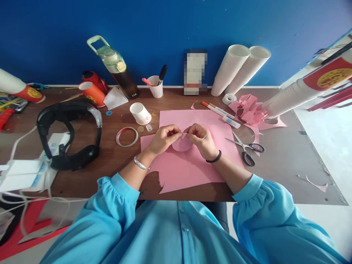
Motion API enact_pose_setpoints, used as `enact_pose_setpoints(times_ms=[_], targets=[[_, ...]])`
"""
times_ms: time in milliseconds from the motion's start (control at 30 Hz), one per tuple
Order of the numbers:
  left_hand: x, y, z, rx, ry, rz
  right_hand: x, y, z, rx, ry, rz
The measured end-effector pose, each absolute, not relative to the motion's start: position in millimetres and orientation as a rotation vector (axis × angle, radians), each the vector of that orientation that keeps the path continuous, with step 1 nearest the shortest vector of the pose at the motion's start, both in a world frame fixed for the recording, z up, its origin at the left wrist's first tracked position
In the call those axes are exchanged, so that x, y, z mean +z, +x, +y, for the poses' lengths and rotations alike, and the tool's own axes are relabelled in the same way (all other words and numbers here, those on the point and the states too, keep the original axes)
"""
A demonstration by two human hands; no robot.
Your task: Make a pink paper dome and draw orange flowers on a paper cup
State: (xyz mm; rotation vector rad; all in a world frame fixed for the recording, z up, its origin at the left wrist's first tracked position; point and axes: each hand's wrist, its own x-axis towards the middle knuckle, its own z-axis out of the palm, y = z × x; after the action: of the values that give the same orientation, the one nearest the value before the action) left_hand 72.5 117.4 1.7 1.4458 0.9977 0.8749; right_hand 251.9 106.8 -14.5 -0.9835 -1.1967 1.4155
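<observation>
The only view came from the person's head, looking forward and down over the blue shirt (167, 234) at the table (110, 183); it sat near the left hand (166, 138) and right hand (201, 139), which showed mid-view, and reached from the shirt at the bottom to the blue wall (154, 33) at the top

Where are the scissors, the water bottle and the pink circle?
scissors (249, 158), head view, on a black handle
water bottle (125, 82), head view, on its dark body
pink circle (182, 145), head view, on its paper face
</observation>
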Motion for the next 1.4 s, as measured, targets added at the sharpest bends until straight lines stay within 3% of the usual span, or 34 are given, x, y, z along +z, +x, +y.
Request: enact_pose_setpoints(times_ms=[467,1033,1400], targets=[[-5,67,119,1.044,1.216,1.01,-21,253,107,1.524,-0.981,-1.061],[-15,65,122,0.911,1.215,0.966,-26,256,109,1.458,-0.968,-1.036],[1,68,118,0.797,1.343,0.94,-18,251,105,1.418,-0.992,-1.16]])
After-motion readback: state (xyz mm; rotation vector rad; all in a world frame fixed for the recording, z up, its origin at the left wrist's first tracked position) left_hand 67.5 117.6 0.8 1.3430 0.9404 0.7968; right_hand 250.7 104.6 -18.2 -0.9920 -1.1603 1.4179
